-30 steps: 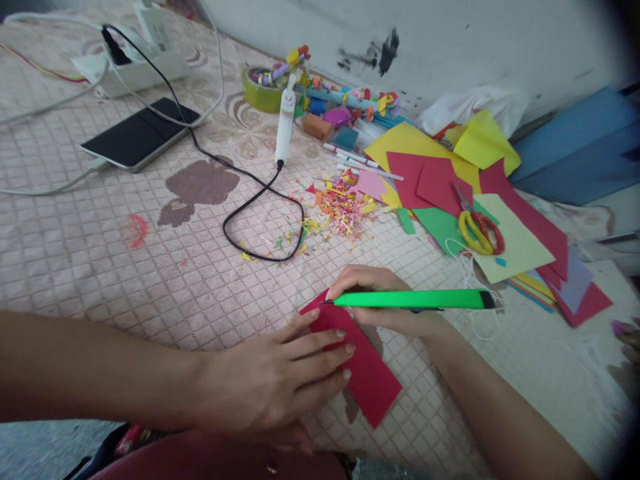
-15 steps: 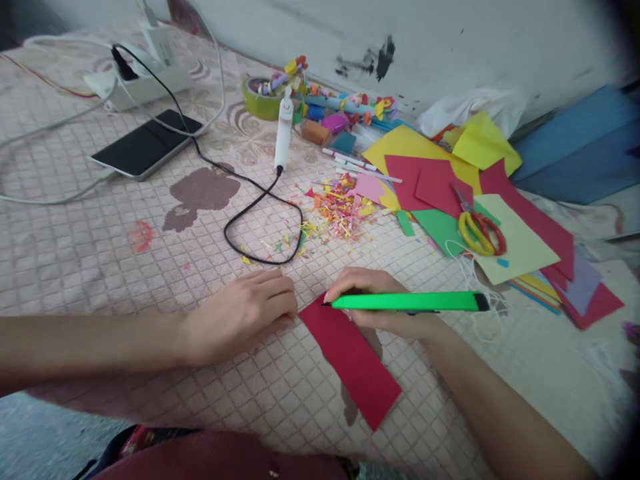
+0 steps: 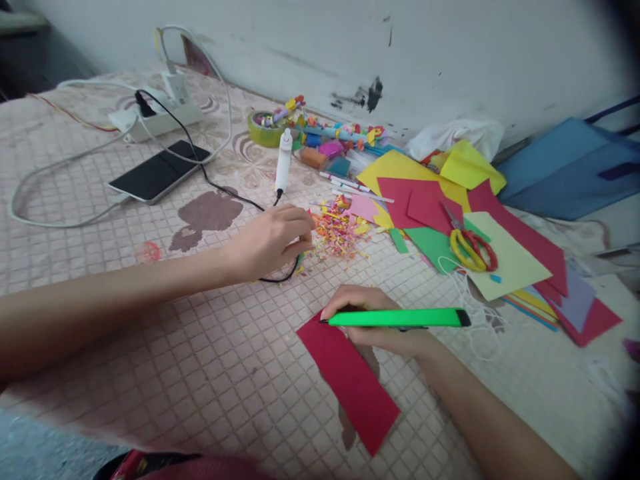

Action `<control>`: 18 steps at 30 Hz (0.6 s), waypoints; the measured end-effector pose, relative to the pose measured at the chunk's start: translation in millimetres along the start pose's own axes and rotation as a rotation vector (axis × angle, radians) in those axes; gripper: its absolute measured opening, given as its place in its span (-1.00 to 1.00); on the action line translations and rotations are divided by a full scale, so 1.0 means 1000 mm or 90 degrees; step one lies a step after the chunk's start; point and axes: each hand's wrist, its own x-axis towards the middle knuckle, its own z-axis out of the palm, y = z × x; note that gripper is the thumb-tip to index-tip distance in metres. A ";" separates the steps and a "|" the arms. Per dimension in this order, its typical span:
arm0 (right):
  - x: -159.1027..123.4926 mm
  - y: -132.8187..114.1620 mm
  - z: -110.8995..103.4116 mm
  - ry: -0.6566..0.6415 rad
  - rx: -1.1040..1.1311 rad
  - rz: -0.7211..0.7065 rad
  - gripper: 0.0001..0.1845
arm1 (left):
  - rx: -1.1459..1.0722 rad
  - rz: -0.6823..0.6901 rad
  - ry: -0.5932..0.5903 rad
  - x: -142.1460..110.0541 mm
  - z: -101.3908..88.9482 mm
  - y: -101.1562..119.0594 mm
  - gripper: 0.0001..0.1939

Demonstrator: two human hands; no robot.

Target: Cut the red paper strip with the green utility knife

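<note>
My right hand (image 3: 373, 313) is closed around a bright green utility knife (image 3: 395, 318) with a black end. The knife's dark tip touches the upper corner of a red paper strip (image 3: 350, 383), which lies slantwise on the cloth. My left hand (image 3: 277, 240) hovers over a loop of black cable, its fingertips at the left edge of a heap of tiny coloured paper scraps (image 3: 340, 230). Its fingers are bent, with a gap between thumb and forefinger, and nothing shows in them.
Scissors (image 3: 470, 250) lie on coloured paper sheets (image 3: 507, 257) at right. A white glue gun (image 3: 283, 160) stands behind the scraps, near a roll of tape (image 3: 263, 133). At left are a phone (image 3: 160, 172) and a power strip (image 3: 160, 120) with trailing cables. A wall bounds the back.
My left hand has lifted from beside the red strip and moved forward to the scraps, its fingers loosening. My right hand stays at the strip with the knife. The view has tilted slightly upward.
</note>
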 end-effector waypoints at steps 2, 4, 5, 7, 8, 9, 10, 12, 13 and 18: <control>0.000 0.000 -0.001 -0.002 -0.006 0.000 -0.75 | -0.003 -0.018 0.001 -0.006 -0.003 0.002 -0.85; 0.000 0.000 -0.001 -0.003 -0.004 -0.006 -0.72 | -0.043 -0.018 -0.003 -0.013 -0.006 0.007 -0.85; 0.000 -0.001 -0.002 -0.005 -0.001 -0.008 -0.70 | -0.076 -0.005 -0.003 -0.017 -0.008 0.011 -0.85; 0.000 -0.001 -0.002 -0.007 0.010 -0.011 -0.67 | -0.146 0.038 -0.024 -0.025 -0.009 0.022 -0.85; 0.000 -0.001 -0.002 -0.010 0.015 -0.010 -0.67 | -0.172 0.083 -0.022 -0.029 -0.010 0.028 -0.85; 0.000 -0.002 -0.002 -0.013 0.017 -0.010 -0.68 | -0.179 0.133 -0.065 -0.034 -0.009 0.035 -0.85; 0.001 -0.002 -0.002 -0.015 0.017 -0.011 -0.70 | -0.172 0.185 -0.099 -0.039 -0.008 0.041 -0.82; 0.001 -0.003 -0.002 -0.014 0.012 -0.015 -0.72 | -0.169 0.326 -0.165 -0.048 -0.005 0.054 -0.76; 0.001 -0.004 -0.002 -0.013 0.007 -0.015 -0.73 | -0.169 0.375 -0.200 -0.051 -0.003 0.060 -0.72; 0.000 -0.002 -0.002 -0.012 -0.002 -0.017 -0.71 | -0.199 0.340 -0.291 -0.063 0.009 0.076 -0.64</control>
